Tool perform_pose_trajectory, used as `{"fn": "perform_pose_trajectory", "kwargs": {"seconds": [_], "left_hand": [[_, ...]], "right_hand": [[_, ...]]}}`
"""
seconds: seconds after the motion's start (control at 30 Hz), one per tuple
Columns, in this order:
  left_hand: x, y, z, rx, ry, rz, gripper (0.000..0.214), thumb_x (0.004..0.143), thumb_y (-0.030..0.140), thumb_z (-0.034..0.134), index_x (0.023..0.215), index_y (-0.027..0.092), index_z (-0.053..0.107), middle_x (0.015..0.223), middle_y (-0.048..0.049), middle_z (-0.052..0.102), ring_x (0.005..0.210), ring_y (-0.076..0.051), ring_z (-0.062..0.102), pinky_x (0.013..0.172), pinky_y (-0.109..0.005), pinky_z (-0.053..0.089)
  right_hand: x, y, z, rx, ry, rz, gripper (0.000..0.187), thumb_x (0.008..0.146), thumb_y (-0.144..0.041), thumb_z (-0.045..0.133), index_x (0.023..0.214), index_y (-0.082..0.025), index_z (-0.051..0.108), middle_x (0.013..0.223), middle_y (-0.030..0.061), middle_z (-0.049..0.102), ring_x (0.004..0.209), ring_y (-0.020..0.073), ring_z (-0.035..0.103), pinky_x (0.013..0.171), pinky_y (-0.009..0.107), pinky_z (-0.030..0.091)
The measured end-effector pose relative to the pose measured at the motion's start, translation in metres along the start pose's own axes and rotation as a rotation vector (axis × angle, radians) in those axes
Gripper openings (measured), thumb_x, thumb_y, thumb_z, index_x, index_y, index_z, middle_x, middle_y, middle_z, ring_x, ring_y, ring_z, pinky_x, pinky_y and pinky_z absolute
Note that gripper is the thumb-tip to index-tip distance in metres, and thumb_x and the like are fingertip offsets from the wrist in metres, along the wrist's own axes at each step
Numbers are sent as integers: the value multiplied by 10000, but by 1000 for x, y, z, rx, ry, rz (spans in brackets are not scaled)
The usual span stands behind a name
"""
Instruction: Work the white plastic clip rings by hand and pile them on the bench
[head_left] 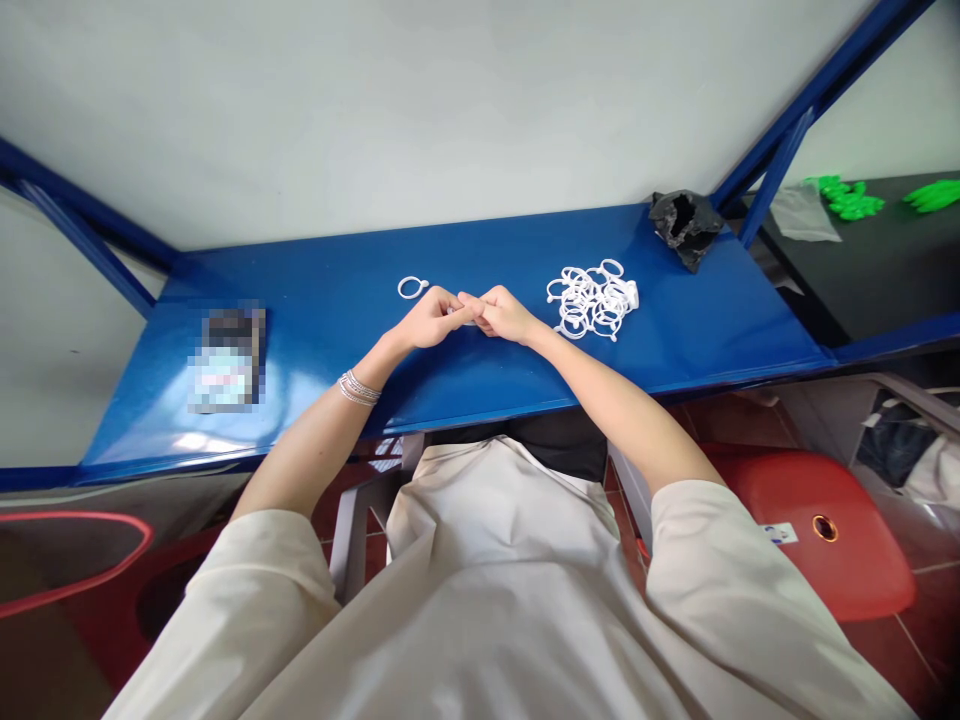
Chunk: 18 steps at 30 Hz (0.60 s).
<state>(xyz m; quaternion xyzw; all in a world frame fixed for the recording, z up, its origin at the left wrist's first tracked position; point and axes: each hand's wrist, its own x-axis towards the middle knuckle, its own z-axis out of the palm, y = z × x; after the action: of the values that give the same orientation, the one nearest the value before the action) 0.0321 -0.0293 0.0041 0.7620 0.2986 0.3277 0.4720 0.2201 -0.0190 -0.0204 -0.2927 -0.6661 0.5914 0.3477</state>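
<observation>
Above the blue table point(330, 270) my left hand point(431, 318) and my right hand point(504, 314) meet fingertip to fingertip. Both are closed around a small white ring point(463, 313), mostly hidden by the fingers. Just beyond my left hand a single white plastic ring point(412, 288) with a small knob lies flat on the table. A tangled pile of similar white rings point(592, 298) lies to the right of my right hand, apart from it.
A crumpled black plastic bag point(684, 228) stands open at the table's back right corner. A blurred-out dark and pale object point(229, 360) lies at the left. Green pieces point(850, 197) and a clear bag point(806, 212) rest on a dark table at right. A red stool point(814, 535) stands below.
</observation>
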Motion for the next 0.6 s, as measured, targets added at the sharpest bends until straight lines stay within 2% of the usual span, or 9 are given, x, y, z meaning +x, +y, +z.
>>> {"fn": "perform_pose_trajectory", "kwargs": {"seconds": [0.27, 0.6], "left_hand": [[0, -3, -1, 4, -6, -4, 827, 961, 740, 775, 491, 194, 369, 471, 53, 271, 476, -48, 173, 467, -302, 100], [0, 0, -2, -3, -20, -6, 806, 973, 678, 795, 501, 198, 351, 466, 58, 270, 473, -50, 169, 471, -311, 102]], "right_hand": [[-1, -2, 0, -49, -2, -48, 877, 992, -884, 626, 458, -239, 367, 440, -49, 337, 457, 58, 291, 449, 248, 236], [0, -2, -1, -88, -14, -54, 877, 1028, -881, 564, 468, -235, 369, 442, -52, 324, 463, 64, 301, 467, 245, 256]]}}
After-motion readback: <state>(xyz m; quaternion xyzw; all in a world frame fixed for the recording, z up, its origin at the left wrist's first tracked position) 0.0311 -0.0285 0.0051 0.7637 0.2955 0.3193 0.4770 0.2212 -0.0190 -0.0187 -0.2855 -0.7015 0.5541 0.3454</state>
